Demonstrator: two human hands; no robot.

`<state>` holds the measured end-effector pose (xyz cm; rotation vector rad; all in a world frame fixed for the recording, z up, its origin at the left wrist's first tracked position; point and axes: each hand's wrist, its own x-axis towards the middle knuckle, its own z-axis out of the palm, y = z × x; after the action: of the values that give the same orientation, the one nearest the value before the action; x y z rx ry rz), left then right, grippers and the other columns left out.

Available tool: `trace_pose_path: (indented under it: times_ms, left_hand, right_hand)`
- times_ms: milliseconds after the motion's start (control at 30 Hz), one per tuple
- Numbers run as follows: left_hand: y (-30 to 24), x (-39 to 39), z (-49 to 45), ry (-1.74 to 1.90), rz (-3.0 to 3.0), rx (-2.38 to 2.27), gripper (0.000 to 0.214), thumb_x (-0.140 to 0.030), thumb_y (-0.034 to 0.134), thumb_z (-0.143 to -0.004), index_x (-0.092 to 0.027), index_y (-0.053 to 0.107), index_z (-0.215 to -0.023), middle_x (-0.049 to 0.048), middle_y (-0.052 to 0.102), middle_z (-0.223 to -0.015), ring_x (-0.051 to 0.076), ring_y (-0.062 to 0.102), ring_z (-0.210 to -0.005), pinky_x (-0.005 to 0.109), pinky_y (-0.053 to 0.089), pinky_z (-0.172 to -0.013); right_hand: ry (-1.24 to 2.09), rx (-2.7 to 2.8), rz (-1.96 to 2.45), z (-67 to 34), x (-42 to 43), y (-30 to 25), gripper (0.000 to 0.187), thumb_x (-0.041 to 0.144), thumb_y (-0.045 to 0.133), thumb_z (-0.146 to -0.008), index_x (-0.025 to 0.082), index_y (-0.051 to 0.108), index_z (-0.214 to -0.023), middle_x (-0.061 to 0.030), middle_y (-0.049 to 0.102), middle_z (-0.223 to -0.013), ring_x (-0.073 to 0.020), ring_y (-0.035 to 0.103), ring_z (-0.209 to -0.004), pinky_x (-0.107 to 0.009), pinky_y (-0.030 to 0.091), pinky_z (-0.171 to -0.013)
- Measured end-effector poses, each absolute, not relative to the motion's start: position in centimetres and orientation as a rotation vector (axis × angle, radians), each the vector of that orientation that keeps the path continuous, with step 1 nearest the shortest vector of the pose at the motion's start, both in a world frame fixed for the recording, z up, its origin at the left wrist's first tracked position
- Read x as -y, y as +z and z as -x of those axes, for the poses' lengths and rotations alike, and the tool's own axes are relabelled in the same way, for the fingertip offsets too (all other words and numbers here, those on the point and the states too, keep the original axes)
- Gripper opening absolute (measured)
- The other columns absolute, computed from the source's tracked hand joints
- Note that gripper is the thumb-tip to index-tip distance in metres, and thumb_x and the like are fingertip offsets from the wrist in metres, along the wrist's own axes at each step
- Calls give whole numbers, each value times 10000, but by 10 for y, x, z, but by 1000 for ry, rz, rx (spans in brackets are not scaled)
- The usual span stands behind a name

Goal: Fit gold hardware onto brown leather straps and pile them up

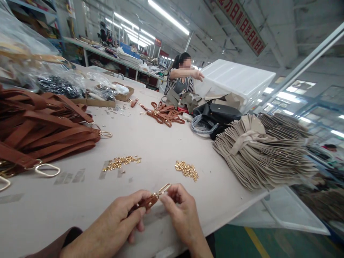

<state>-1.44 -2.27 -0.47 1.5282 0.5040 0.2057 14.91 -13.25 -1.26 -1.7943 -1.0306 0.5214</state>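
Close to the table's near edge, my left hand (118,218) pinches the end of a short brown leather strap (151,202) between thumb and fingers. A rivet shows on the strap, and a gold metal clasp (164,188) sticks out from its tip. My right hand (182,215) is curled at the clasp, with thumb and forefinger closed against its side; the exact contact is partly hidden. Beyond the hands lie two small heaps of gold rivet parts, a left heap (120,163) and a right heap (186,170).
Brown leather straps (53,125) with metal rings are piled at the left. A bundle of grey-beige pieces (263,154) stands at the right, beside a black bag (220,114). More brown straps (163,113) lie farther back, where a co-worker (181,77) stands near a white bin (236,79).
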Motion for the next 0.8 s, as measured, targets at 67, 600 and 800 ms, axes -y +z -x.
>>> trace_pose_path:
  times_ms: [67, 600, 800]
  left_hand:
    - [-9, 23, 14, 193, -1465, -539, 336, -382, 481, -916, -231, 625, -1180, 31, 630, -870, 138, 570, -638, 175, 439, -467]
    - [-8, 13, 16, 248, -1142, -788, 374, -400, 651, -810, -200, 706, -1122, 41, 659, -897, 175, 533, -796, 255, 405, -712]
    - [5, 13, 13, 212, -989, -735, 466, -331, 749, -700, -184, 696, -1140, 4, 573, -786, 122, 448, -650, 220, 369, -589]
  right_hand:
    - [186, 1182, 2069, -179, 138, -15, 175, 308, 546, -906, 182, 621, -1000, -20, 673, -823, -142, 612, -733, -239, 466, -683]
    - [-348, 1630, 2568, -244, 119, -23, 184, 118, 490, -894, 178, 660, -927, -88, 697, -892, -216, 635, -839, -296, 428, -731]
    - [-281, 1626, 2529, -250, 116, -16, 180, 143, 510, -883, 209, 674, -910, -52, 712, -876, -185, 654, -819, -268, 438, -718]
